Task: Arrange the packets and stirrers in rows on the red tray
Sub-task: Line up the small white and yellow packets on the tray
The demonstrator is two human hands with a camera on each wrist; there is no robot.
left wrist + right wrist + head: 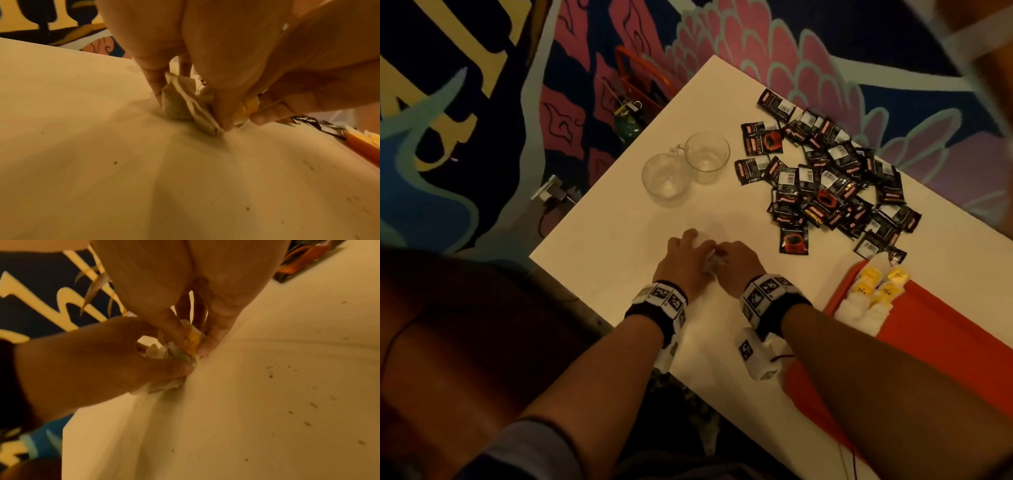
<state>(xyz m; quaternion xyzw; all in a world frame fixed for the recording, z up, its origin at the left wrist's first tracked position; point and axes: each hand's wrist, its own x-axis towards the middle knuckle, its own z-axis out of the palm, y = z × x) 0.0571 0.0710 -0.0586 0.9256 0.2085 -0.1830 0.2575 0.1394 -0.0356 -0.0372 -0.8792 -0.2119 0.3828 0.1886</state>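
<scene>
On the white table (619,260) my two hands meet over a small bunch of tea bags (710,264). My left hand (690,255) pinches the pale paper bags (180,104) against the tabletop. Just to its right, my right hand (731,257) pinches a yellow tag (194,339) of the same bunch. The red tray (941,346) lies at the right, and a few tea bags with yellow tags (873,291) lie side by side at its far corner. A loose pile of black coffee packets (835,178) sits beyond the tray. I see no stirrers.
Two empty glass mugs (667,178) (707,150) stand on the table beyond my hands. Off the left table edge, a patterned carpet (482,137) carries an orange wire basket (640,78) and a power plug (551,192). Dark crumbs dot the tabletop (271,373).
</scene>
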